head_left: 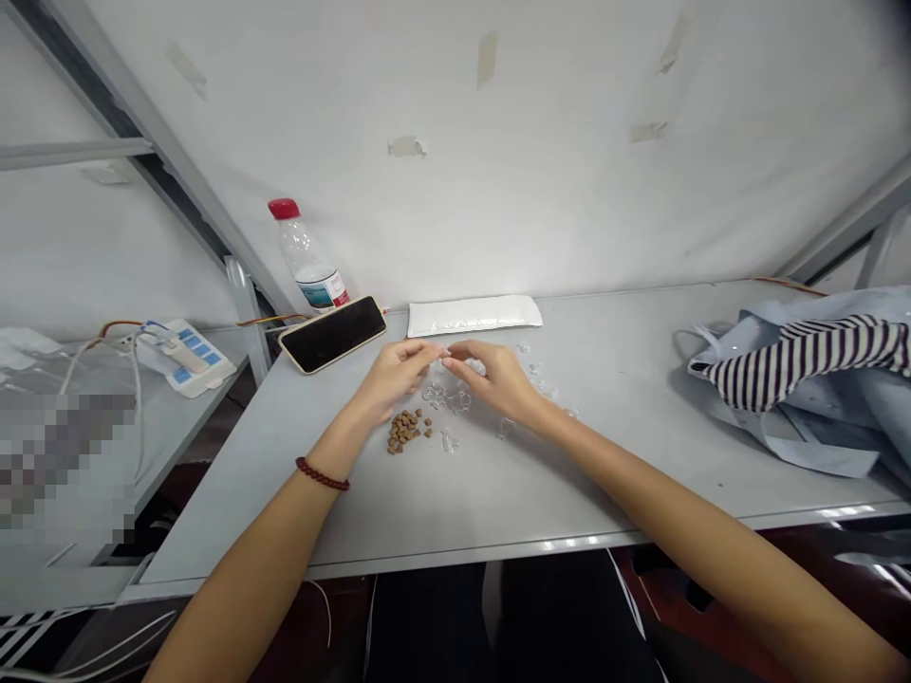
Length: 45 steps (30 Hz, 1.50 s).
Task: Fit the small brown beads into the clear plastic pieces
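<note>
My left hand (393, 378) and my right hand (499, 379) meet fingertip to fingertip above the grey table (604, 398). Both are closed in a pinch; whatever lies between the fingertips is too small to make out. Beneath and between them several small clear plastic pieces (459, 400) are spread over the tabletop, some curved like rings. More clear bits (547, 389) lie beyond my right hand. A small heap of brown pellets (402, 429), like dry pet food, sits just below my left hand. My left wrist wears a dark red beaded bracelet (323, 473).
Behind my hands a white flat packet (474, 315) lies along the wall. A phone (333, 334) leans by a red-capped bottle (310, 261) at the back left. A striped and pale blue cloth bundle (804, 370) covers the right end. A power strip (189, 356) stands further left.
</note>
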{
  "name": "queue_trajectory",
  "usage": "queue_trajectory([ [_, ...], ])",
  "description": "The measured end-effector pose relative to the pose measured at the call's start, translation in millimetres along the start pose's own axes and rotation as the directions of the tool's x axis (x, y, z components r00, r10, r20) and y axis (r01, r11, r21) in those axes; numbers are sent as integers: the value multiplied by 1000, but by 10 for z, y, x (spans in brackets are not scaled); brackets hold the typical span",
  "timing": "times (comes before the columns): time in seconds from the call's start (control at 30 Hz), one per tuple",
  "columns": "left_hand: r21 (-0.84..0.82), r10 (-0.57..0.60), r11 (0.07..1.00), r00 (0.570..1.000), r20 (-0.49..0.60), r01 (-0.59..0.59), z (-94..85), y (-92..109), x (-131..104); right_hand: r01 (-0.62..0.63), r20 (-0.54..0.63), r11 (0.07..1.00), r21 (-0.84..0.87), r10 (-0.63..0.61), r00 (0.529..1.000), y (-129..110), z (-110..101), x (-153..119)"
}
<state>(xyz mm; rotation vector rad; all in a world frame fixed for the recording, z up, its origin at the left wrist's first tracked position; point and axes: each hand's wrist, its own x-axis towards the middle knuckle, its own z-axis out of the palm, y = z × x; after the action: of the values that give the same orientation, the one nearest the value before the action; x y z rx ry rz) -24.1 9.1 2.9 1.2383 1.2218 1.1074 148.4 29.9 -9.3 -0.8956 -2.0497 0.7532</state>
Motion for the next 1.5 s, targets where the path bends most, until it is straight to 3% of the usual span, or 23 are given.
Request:
queue_trajectory([
  [0.07,-100,42,994,997,72,-34,96,-10,-26,-75,34,971,229,69,997,-68,2,-10],
  [0.17,-100,144,985,990,7,-142,183,-21,-62,-174,98,881,441,146,985,-126,-26,-11],
  [0.27,27,260,966,961,-96,-258,217,-13,-84,-223,126,874,431,187,974,-163,-70,-14],
  [0.37,39,287,957,925,-249,-287,197,29,-65,-185,94,952,242,166,982,-181,-93,-20],
  [0.47,-143,161,960,892,-422,-240,66,119,-6,-5,49,999,-38,7,999,-152,-125,-30],
  [0.57,-446,-131,893,915,-382,-58,-179,198,26,159,16,957,-242,-160,987,-53,-242,-116],
  [0.73,-469,-272,881,879,-393,63,-579,74,-123,130,-141,909,-396,-200,970,255,-591,-596],
  [0.87,-366,-222,930,849,-479,37,-599,-168,-329,63,-135,883,-465,-141,981,459,-661,-941],
  [0.97,47,-2,999,904,-428,25,-402,-288,-458,139,-87,827,-545,-221,971,503,-518,-962],
  [1.03,403,147,915,950,-276,-25,-221,-345,-533,221,-22,773,-595,-291,957,493,-398,-890],
  [1.13,734,331,641,944,-1,-224,16,-423,-617,291,26,713,-638,-358,933,462,-261,-750],
  [1.2,806,374,518,923,87,-286,108,-463,-644,293,25,700,-651,-367,930,447,-208,-678],
  [1.27,819,395,489,913,100,-301,139,-482,-654,278,25,703,-654,-347,938,435,-187,-643],
  [1.37,767,401,567,914,62,-301,110,-458,-646,254,30,723,-642,-308,951,409,-208,-642],
  [1.5,672,405,697,911,-82,-249,0,-300,-566,278,46,769,-576,-309,950,339,-259,-589],
])
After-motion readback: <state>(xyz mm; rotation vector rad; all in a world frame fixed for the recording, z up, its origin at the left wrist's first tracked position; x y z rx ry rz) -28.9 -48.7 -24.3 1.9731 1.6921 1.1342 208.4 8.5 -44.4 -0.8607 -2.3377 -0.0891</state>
